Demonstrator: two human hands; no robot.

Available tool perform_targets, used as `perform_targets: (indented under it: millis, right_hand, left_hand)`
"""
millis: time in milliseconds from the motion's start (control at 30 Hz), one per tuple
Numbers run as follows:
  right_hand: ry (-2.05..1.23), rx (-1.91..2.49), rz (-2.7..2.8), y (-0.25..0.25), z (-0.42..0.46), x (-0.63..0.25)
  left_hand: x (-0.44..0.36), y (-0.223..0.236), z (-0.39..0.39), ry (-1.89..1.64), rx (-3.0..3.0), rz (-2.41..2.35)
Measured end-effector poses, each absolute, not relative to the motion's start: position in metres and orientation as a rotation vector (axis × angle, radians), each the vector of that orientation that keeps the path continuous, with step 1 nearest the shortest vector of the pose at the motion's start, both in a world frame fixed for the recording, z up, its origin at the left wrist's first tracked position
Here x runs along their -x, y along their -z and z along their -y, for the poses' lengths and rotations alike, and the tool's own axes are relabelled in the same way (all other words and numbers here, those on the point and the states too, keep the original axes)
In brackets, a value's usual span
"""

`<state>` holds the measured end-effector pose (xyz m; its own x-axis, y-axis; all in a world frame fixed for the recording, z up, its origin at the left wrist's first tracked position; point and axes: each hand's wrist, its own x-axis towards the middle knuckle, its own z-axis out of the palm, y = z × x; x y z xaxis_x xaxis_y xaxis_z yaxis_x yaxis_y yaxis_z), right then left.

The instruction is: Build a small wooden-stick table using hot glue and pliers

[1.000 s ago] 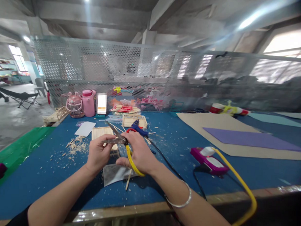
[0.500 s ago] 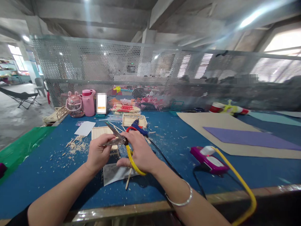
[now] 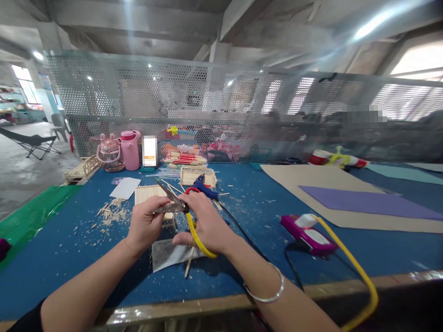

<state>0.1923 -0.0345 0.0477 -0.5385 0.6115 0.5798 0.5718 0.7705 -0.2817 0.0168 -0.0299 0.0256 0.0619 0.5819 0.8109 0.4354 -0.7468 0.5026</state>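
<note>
My right hand [image 3: 211, 229] is closed around a pair of scissors [image 3: 179, 204] with one red and one yellow handle loop. Their blades stand apart and point up and to the left. The fingers of my left hand [image 3: 145, 224] are pinched together at the lower blade; whatever is between them is hidden. Under my hands lie a grey sheet [image 3: 165, 257] and a thin wooden stick [image 3: 189, 265]. Just beyond, a panel of wooden sticks [image 3: 148, 192] is partly covered by my left hand. A blue glue gun [image 3: 207, 189] rests behind my right hand.
Wood scraps [image 3: 114, 211] litter the blue table [image 3: 87, 262] on the left. Two pink bottles [image 3: 130, 152], a small stick frame [image 3: 187, 178] and bundled sticks [image 3: 185, 159] stand or lie at the back. Rightward are a purple power strip [image 3: 311, 238] with a yellow cable and purple sheet [image 3: 364, 202].
</note>
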Motion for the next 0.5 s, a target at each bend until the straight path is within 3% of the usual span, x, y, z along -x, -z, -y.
perform_targets:
  millis: [500]
  right_hand:
    - [-0.162, 0.859, 2.251, -0.0494, 0.0359, -0.1934]
  left_hand:
    - [-0.0171, -0.0239, 0.0279, -1.818, -2.161, -1.043]
